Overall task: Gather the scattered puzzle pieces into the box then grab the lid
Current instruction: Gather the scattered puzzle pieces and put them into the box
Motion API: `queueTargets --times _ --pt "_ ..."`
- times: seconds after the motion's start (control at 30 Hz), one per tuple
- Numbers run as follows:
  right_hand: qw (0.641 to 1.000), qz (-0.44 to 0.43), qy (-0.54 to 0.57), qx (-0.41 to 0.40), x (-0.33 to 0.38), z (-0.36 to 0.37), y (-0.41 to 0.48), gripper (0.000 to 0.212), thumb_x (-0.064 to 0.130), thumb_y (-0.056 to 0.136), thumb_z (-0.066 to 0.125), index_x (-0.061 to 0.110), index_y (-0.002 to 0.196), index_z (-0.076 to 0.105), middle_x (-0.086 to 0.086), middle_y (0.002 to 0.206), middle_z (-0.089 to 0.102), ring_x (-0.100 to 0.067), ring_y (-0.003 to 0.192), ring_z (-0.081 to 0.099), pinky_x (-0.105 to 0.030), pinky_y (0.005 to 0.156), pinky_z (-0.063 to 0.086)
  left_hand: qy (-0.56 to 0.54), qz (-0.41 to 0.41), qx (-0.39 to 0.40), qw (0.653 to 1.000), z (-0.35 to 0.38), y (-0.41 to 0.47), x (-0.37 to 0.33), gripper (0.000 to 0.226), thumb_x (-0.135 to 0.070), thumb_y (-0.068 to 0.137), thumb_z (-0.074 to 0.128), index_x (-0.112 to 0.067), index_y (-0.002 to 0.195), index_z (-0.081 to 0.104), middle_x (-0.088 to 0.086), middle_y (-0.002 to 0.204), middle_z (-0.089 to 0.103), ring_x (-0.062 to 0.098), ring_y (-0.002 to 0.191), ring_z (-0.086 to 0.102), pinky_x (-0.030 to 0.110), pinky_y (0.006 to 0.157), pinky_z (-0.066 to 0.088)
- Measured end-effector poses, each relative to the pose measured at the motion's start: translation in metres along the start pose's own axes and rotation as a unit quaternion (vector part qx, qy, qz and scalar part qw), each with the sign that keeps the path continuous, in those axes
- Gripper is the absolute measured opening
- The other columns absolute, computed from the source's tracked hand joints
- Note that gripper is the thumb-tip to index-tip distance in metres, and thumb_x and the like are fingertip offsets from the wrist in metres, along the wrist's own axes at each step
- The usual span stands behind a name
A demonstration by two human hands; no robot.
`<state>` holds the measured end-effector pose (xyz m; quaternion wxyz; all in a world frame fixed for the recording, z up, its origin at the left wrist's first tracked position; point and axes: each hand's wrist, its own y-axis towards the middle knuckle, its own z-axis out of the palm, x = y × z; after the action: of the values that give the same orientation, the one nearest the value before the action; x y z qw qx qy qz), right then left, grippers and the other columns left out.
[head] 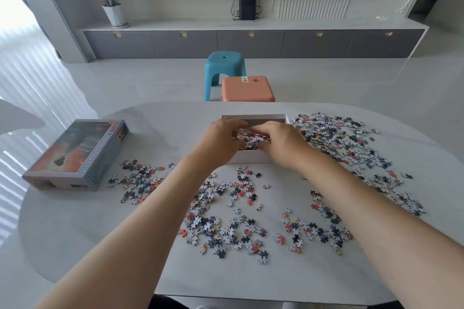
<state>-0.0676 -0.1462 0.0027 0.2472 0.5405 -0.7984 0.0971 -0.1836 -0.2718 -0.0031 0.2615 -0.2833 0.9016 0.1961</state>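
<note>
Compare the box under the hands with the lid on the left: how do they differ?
The box is plain white, open side up, with pieces inside; the lid shows a printed picture, face up. The left hand and right hand cup pieces over the box; the lid lies untouched. Both are rectangular and rest on the table.

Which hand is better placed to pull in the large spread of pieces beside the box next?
Probably the right hand: that spread of pieces lies right of the box, next to it. The left hand would have to cross over.
</note>
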Motion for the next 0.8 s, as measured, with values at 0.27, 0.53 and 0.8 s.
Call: queueTargets --times 0.27,0.53,0.8 --pt "0.988 -0.149 -0.04 -0.016 0.014 0.014 -0.025 0.029 -0.003 0.089 0.053 0.012 0.103 0.074 -0.003 0.101 0.066 -0.019 0.094 0.061 -0.04 0.085 0.053 0.068 0.114 0.007 0.991 -0.023 -0.045 0.012 0.018 -0.012 0.084 0.069 -0.019 0.101 0.066 -0.01 0.097 0.052 0.006 0.079 0.053 0.023 0.081 0.049" --pt "0.973 -0.095 -0.134 0.164 0.024 0.043 -0.047 0.058 0.005 0.092 0.04 0.023 0.147 0.04 0.005 0.143 0.04 -0.018 0.131 0.033 -0.038 0.11 0.034 0.264 -0.022 0.282 0.922 -0.045 -0.091 0.041 0.084 -0.057 0.077 0.059 -0.045 0.148 0.016 -0.008 0.144 0.019 0.018 0.132 0.02 0.045 0.107 0.035" --pt "0.983 -0.068 -0.036 0.169 0.022 0.027 -0.061 0.049 0.005 0.092 0.045 0.02 0.138 0.055 0.003 0.13 0.052 -0.015 0.126 0.041 -0.033 0.111 0.033 0.13 0.002 0.218 0.967 -0.029 -0.09 0.038 0.052 -0.019 0.087 0.063 -0.036 0.134 0.05 -0.009 0.116 0.045 0.009 0.105 0.047 0.033 0.102 0.044"
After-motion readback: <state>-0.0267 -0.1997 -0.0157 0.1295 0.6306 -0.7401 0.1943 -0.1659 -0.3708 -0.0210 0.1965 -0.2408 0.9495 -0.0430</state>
